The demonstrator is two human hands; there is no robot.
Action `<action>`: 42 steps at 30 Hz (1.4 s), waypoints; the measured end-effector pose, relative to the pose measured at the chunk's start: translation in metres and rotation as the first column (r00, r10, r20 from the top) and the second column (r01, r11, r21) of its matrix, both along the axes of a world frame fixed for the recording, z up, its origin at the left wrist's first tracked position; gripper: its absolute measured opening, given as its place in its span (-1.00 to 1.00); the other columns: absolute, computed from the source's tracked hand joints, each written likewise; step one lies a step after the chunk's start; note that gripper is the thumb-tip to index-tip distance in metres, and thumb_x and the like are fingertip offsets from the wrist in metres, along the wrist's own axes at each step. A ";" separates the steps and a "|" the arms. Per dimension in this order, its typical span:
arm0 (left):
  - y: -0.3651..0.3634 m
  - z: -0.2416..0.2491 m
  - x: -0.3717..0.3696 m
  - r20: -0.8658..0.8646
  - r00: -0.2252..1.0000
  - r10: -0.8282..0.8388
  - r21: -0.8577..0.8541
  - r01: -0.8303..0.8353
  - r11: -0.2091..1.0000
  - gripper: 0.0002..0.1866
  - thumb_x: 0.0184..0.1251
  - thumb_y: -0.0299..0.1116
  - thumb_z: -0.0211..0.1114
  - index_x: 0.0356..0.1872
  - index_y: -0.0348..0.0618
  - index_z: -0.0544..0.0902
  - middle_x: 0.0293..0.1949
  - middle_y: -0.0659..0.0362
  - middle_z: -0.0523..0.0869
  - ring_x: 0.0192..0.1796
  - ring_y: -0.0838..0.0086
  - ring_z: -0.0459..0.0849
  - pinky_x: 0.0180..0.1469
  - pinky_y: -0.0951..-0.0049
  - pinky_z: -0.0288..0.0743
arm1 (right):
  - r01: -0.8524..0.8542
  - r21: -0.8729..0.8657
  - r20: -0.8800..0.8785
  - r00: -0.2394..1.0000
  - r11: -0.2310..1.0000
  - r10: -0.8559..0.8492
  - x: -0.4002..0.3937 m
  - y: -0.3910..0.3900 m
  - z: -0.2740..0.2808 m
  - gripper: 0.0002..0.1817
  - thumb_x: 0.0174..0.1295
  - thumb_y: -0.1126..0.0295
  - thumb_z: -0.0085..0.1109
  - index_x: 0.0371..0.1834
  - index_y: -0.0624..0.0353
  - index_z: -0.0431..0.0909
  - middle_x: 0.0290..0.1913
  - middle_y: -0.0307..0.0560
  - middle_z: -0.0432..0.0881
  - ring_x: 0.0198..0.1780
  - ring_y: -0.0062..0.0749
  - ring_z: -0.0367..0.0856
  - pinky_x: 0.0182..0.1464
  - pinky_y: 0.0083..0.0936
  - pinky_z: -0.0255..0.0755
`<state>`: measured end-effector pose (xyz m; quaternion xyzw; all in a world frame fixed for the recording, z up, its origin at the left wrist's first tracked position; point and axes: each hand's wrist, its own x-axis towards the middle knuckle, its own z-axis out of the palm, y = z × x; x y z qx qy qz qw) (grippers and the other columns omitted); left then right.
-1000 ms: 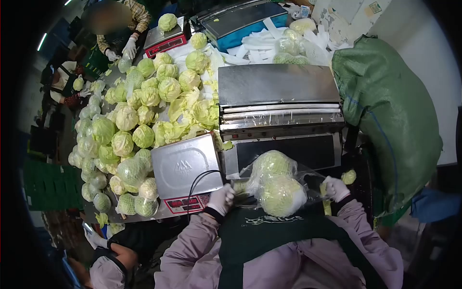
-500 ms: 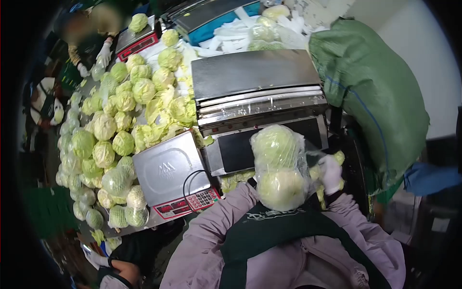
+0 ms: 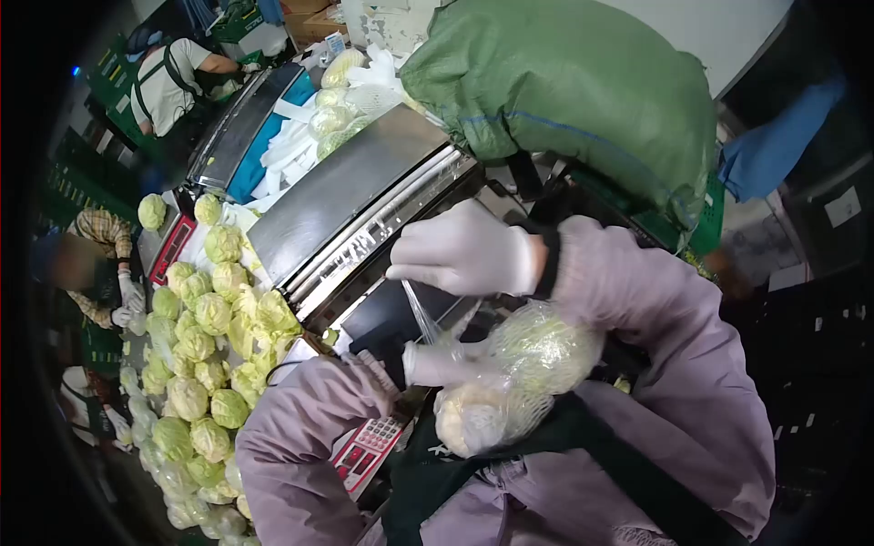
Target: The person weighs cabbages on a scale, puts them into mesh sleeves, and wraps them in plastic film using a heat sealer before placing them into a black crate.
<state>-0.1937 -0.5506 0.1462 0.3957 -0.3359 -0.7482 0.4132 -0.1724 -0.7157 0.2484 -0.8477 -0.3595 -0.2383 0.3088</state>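
Note:
A pale green cabbage [image 3: 543, 350] wrapped in clear plastic lies against my apron, its whitish cut end low and to the left. My left hand [image 3: 442, 366], in a white glove, is at the near side of the cabbage and grips it; some of its fingers are hidden by the plastic. Above it, my gloved right hand [image 3: 469, 250] is closed in a pinch on a stretched, twisted strand of plastic film [image 3: 421, 312] that runs down toward the cabbage and my left hand.
A metal wrapping machine [image 3: 350, 214] stands ahead, with a red-edged scale [image 3: 369, 450] below my left sleeve. Many cabbages [image 3: 196, 364] are piled at left. A large green sack [image 3: 583, 82] leans at the back right. Co-workers [image 3: 171, 77] stand at the far left.
My view has turned to the right. My right hand has risen from beside the wrapped cabbage and crossed leftward, pulling film. My left hand now shows at the cabbage, which is tilted.

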 end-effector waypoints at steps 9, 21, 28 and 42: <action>0.067 0.009 0.004 -0.278 0.864 0.420 0.357 -0.313 0.880 -0.46 0.43 -0.07 0.11 0.24 -0.28 0.36 0.19 0.09 0.49 0.24 0.46 0.43 0.32 0.41 0.26 | -0.224 0.293 -0.956 -0.056 0.929 0.288 -0.092 0.001 -0.147 -0.70 0.40 0.33 -0.07 -0.03 0.29 0.59 -0.01 -0.06 0.66 -0.08 -0.44 0.61 -0.05 -0.43 0.49; 0.158 -0.009 -0.046 -0.188 0.028 0.982 0.462 -0.880 0.114 -0.54 0.44 -0.11 0.06 0.23 -0.13 0.40 0.17 0.12 0.48 0.16 0.39 0.49 0.23 0.33 0.35 | 0.771 0.367 -0.217 -0.473 0.521 0.854 -0.037 -0.081 -0.127 -0.30 0.39 -0.17 -0.20 0.35 0.19 0.27 0.24 0.03 0.48 0.21 -0.28 0.48 0.30 -0.31 0.32; 0.142 -0.008 -0.048 -0.041 -0.358 0.933 0.532 -0.798 -0.283 -0.61 0.44 -0.14 0.04 0.14 -0.14 0.45 0.10 0.07 0.54 0.07 0.29 0.55 0.15 0.30 0.44 | 0.499 0.612 -0.671 -0.082 0.613 0.737 0.176 -0.073 -0.084 -0.47 0.34 0.14 0.09 0.28 0.18 0.34 0.17 -0.06 0.53 0.14 -0.38 0.53 0.20 -0.40 0.42; 0.096 -0.025 -0.017 0.184 -0.674 0.716 0.605 -0.496 -0.623 -0.63 0.41 -0.20 0.12 0.12 -0.16 0.44 -0.02 0.09 0.60 0.00 0.36 0.58 0.00 0.37 0.45 | 0.458 -0.596 -0.016 0.814 0.659 -0.580 0.596 -0.034 -0.188 -0.38 -0.04 0.08 0.29 0.10 0.15 0.45 -0.06 0.06 0.58 0.01 -0.10 0.55 0.08 -0.22 0.36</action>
